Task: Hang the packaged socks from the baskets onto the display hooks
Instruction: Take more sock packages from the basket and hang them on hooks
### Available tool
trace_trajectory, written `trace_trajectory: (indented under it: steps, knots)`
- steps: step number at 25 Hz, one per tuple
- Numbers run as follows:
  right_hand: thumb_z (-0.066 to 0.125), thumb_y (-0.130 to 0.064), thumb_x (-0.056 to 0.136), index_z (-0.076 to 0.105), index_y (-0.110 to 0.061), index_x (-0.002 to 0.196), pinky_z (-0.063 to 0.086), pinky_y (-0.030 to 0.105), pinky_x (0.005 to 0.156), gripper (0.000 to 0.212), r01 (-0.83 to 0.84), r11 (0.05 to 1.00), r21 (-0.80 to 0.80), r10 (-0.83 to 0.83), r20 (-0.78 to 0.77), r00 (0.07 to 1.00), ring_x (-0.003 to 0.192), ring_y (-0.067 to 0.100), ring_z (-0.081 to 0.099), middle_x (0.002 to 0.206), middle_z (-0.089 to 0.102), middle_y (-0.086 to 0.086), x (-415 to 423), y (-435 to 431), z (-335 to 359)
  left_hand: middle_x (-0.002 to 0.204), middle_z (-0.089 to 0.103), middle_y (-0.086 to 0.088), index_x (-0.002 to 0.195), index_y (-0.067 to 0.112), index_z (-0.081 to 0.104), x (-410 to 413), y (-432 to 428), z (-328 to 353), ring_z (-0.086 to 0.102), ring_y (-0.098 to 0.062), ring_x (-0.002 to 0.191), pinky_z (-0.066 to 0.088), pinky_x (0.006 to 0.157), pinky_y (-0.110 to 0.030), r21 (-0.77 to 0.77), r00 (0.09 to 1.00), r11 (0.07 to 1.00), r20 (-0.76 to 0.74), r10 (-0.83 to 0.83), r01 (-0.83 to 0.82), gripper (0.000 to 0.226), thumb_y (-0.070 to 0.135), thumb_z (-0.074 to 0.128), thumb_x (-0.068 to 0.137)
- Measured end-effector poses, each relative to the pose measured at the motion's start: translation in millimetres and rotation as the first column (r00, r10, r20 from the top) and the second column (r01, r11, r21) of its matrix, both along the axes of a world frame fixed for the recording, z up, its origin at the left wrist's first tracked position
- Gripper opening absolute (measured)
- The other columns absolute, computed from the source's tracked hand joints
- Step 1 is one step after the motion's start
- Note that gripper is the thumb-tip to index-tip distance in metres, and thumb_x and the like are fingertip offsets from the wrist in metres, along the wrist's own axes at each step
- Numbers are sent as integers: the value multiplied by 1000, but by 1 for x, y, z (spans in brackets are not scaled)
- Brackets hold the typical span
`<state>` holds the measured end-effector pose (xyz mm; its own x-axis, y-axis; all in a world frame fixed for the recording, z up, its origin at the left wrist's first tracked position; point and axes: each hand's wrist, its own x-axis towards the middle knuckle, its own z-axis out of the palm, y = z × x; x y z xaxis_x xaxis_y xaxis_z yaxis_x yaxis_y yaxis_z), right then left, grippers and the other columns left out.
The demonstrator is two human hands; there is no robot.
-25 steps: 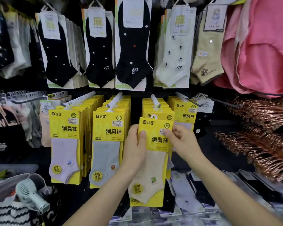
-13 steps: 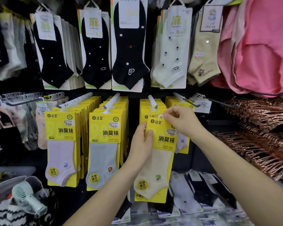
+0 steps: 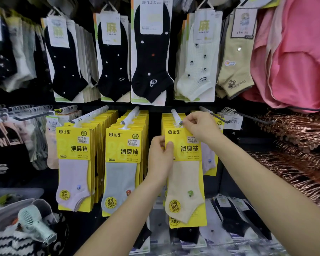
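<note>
Raised since half a second ago: cream sock pack (image 3: 185, 174), top edge now level with tip of display hook (image 3: 176, 116). Right hand (image 3: 199, 126) pinching pack's top corner at hook tip; left hand (image 3: 160, 159) gripping left edge of yellow card. Yellow packs (image 3: 171, 121) stacked behind on same hook. Grey pack row (image 3: 121, 169) just beside on left, dark gap between. Copper hangers (image 3: 296, 145) crowd right side. Bagged socks (image 3: 233, 218) below.
</note>
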<state>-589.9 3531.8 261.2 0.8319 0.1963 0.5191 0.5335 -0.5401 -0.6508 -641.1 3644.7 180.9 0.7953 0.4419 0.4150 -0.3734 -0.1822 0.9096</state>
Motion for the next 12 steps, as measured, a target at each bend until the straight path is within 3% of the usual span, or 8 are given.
trace_trajectory:
  steps: [2, 4, 7, 9, 12]
  knots:
    - [61, -22, 88, 62, -23, 72, 37, 15, 50, 16, 26, 999, 33, -26, 16, 1000, 58, 4, 48, 62, 54, -11, 2, -1, -5, 82, 47, 7, 100, 20, 48, 2, 6, -6, 49, -7, 73, 39, 60, -15, 27, 997, 997, -21, 73, -72, 15, 16, 58, 89]
    - [65, -25, 85, 65, -18, 89, 44, 23, 65, 8, 55, 993, 107, -57, 16, 998, 76, 10, 53, 82, 60, -5, 3, -4, -14, 86, 46, 7, 102, 20, 45, 5, 11, -8, 50, -11, 80, 40, 65, -16, 59, 992, 992, -61, 113, -110, 22, 16, 61, 87]
    - [65, -33, 85, 50, -15, 126, 38, 23, 78, 47, 65, 973, 223, -45, -94, 995, 97, 11, 49, 111, 50, -5, 2, -11, -38, 112, 47, 7, 120, 19, 45, 8, 13, -8, 48, -10, 104, 42, 89, -24, 133, 991, 984, -52, 125, -117, 38, 19, 62, 86]
    - [60, -31, 90, 45, -15, 131, 41, 17, 79, 47, -20, 956, 292, 71, -165, 984, 107, 10, 52, 113, 51, -10, -1, -11, -55, 118, 49, 11, 127, 27, 44, 10, 9, 1, 48, -5, 108, 40, 97, -28, 132, 1000, 991, -19, -24, 27, 42, 20, 58, 88]
    - [49, -21, 97, 50, -25, 119, 46, 6, 68, 23, -176, 877, 447, 286, -191, 939, 103, 2, 59, 105, 61, -14, -1, -3, -76, 126, 57, 0, 138, 24, 37, 17, -1, 6, 53, -15, 118, 40, 106, -43, 28, 975, 975, 3, -222, 222, 48, 14, 48, 93]
